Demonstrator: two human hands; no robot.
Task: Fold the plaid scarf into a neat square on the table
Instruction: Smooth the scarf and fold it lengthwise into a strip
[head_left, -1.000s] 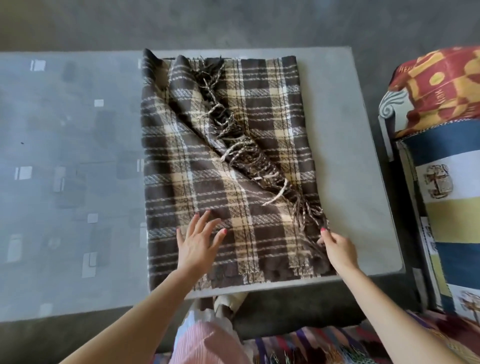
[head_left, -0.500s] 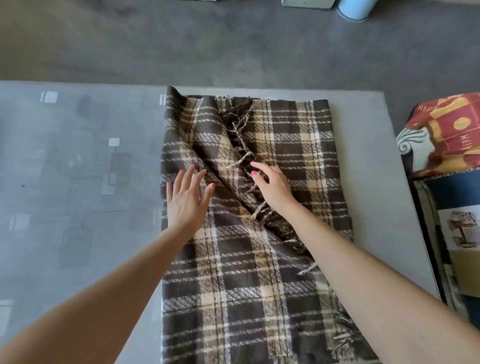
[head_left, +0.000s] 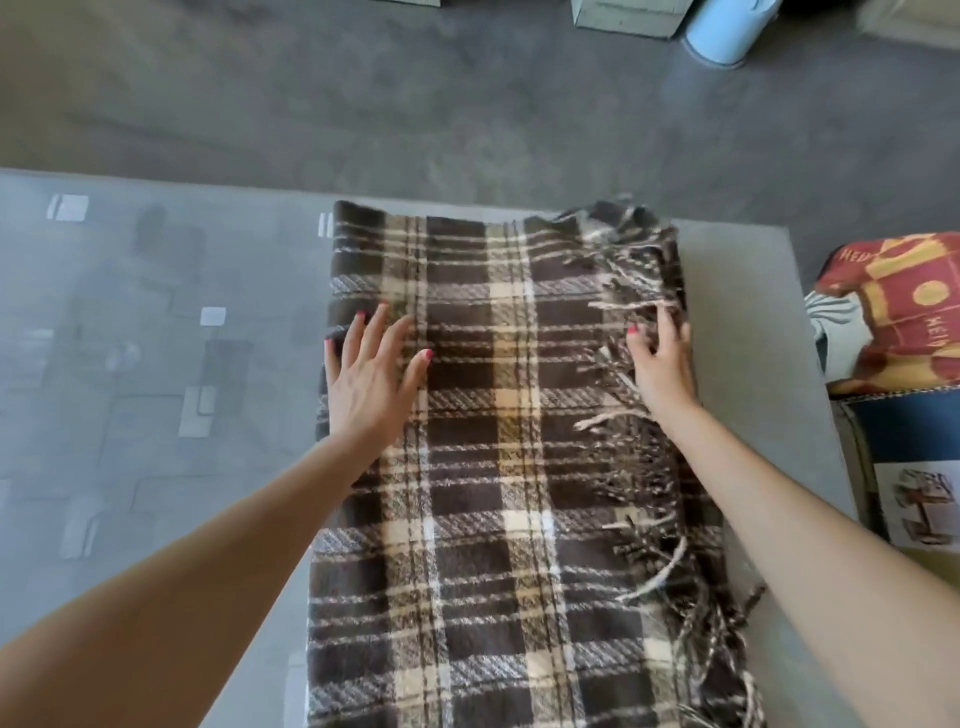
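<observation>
The brown and cream plaid scarf (head_left: 483, 467) lies folded lengthwise on the grey table (head_left: 156, 364), running from the far edge toward me. Its fringe (head_left: 639, 457) now runs along the right side. My left hand (head_left: 371, 379) rests flat with fingers spread on the scarf's left edge, holding nothing. My right hand (head_left: 662, 358) presses on the fringed right edge with fingers bent into the tassels; whether it pinches the cloth is unclear.
The table's right edge (head_left: 810, 389) is close to the scarf. Beyond it lies a red and yellow patterned cushion (head_left: 898, 306) over blue striped fabric (head_left: 914, 441). On the grey floor at the back stand a pale blue cylinder (head_left: 724, 31) and a pale box (head_left: 628, 15).
The top layer's fringed edge, lying diagonally across the middle before, has been swept to the right edge by my right hand. My left hand slid up the left edge.
</observation>
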